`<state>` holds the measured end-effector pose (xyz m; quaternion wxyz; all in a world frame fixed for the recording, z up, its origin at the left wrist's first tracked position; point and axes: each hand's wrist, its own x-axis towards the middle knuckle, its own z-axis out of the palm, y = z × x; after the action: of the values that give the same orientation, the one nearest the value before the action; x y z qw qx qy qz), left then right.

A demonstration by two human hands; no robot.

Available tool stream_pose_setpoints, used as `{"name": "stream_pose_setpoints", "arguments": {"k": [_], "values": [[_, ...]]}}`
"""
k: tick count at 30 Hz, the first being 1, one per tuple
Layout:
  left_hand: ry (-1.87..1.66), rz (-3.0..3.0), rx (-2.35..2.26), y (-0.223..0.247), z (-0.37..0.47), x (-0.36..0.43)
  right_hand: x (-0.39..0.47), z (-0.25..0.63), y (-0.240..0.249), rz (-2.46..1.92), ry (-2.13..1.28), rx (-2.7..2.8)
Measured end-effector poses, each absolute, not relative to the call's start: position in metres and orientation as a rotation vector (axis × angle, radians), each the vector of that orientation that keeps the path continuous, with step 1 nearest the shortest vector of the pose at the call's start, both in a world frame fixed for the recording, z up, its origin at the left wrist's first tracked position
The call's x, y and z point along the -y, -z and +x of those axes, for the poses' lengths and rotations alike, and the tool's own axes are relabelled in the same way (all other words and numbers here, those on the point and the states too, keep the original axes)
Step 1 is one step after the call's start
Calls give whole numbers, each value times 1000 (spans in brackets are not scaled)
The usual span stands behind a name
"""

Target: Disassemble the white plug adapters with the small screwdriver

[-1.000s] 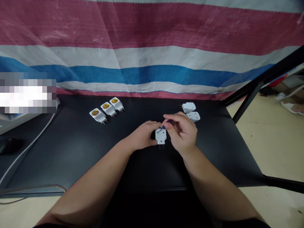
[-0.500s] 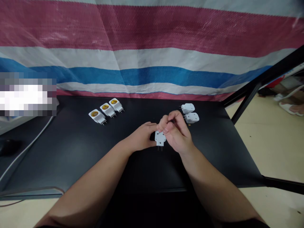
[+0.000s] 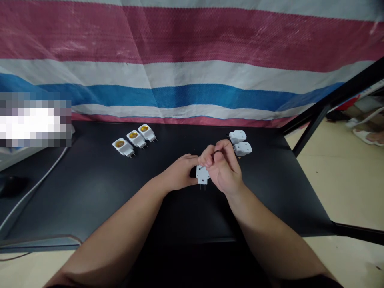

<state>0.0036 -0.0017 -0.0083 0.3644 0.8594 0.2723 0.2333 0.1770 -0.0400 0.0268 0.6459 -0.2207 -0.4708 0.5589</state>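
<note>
A white two-pin plug-in lamp lies back up near the table's middle, small holes in its back and its pins toward me. My left hand grips it from the left, thumb near the pin end and fingers around the far end. Over its upper right side my right hand is closed, thumb and index finger pinched together. A dark sliver shows at the pinch, too small to name. Two similar white lamps lie back up just beyond my right hand, and tiny brass-coloured bits lie near them.
Three white plug-in lamps with yellow round faces lie in a slanted row at the back left of the black table. A white cable and a dark rounded object are at far left. A striped sheet hangs behind.
My right thumb and fingers have shifted slightly at the pinch, and a dark sliver now shows there. My left hand and the lamp in it have stayed put.
</note>
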Motion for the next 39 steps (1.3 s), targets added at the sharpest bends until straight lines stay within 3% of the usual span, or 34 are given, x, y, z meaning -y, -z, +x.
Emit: {"name": "stream_pose_setpoints", "arguments": {"k": [20, 39], "values": [[-575, 2209, -725, 8, 4, 2, 40, 182, -25, -452, -1454, 1067], [-610, 2227, -713, 12, 4, 1, 38, 181, -29, -462, -1362, 1081]]}}
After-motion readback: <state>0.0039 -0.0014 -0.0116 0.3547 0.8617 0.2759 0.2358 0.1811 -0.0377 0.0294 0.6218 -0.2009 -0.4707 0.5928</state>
